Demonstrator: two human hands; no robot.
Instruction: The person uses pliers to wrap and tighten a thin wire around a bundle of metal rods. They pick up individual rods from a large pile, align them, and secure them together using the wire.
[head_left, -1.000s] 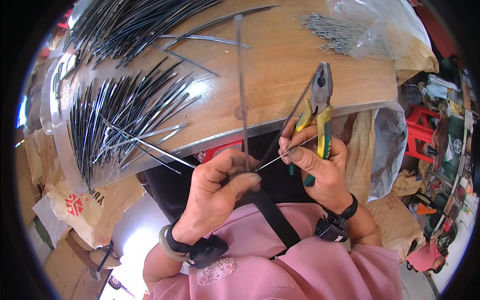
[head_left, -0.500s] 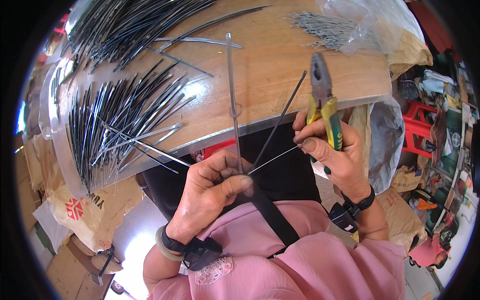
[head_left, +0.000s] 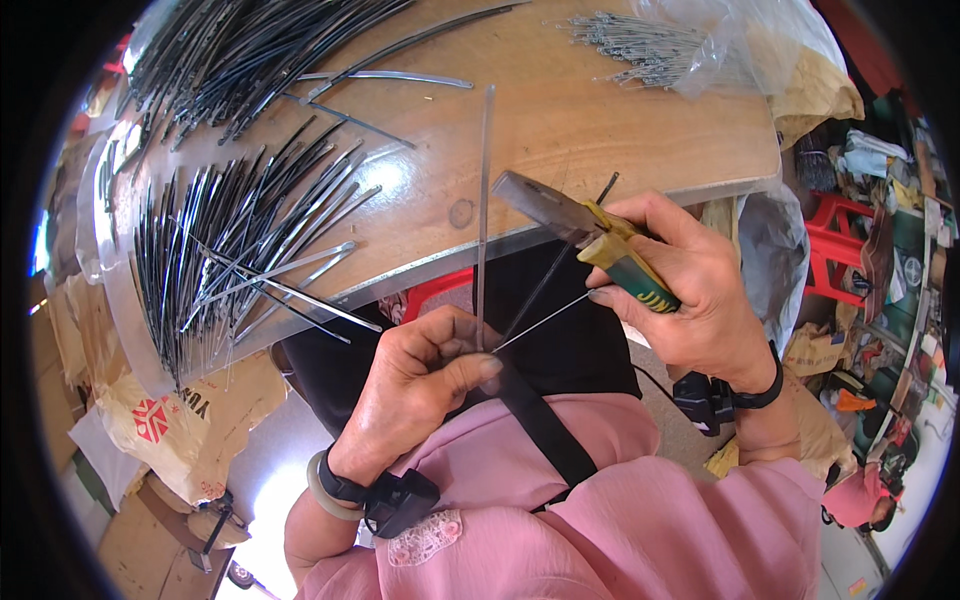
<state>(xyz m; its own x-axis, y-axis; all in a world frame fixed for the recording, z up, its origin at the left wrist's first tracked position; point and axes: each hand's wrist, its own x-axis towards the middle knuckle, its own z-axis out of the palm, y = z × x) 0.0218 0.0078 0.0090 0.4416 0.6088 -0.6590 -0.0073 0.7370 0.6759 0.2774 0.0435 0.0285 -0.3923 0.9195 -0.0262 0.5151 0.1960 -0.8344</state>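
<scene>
My left hand (head_left: 435, 365) is closed, pinching the lower ends of a pale flat strip (head_left: 485, 210) and a dark strip (head_left: 545, 278) between thumb and fingers. The pale strip stands upright; the dark one slants up to the right, passing behind the pliers. A thin wire (head_left: 543, 322) runs from this pinch to the fingertips of my right hand (head_left: 700, 285). Combination pliers (head_left: 545, 208) with yellow and green handles lie in my closed right hand, jaws pointing up and left. My fingers hide how the strip ends and wire meet.
Past the table's front edge (head_left: 600, 215) lie dark strips in a large pile (head_left: 260, 50) and a nearer fanned bunch (head_left: 250, 230). Thin wires (head_left: 650, 45) sit at the far right beside a clear plastic bag (head_left: 735, 50). A red stool (head_left: 835, 255) stands to the right.
The pliers have swung from upright to pointing up-left, their jaws moving in front of the dark strip. The pale strip's top has tilted rightward. My left hand has barely moved.
</scene>
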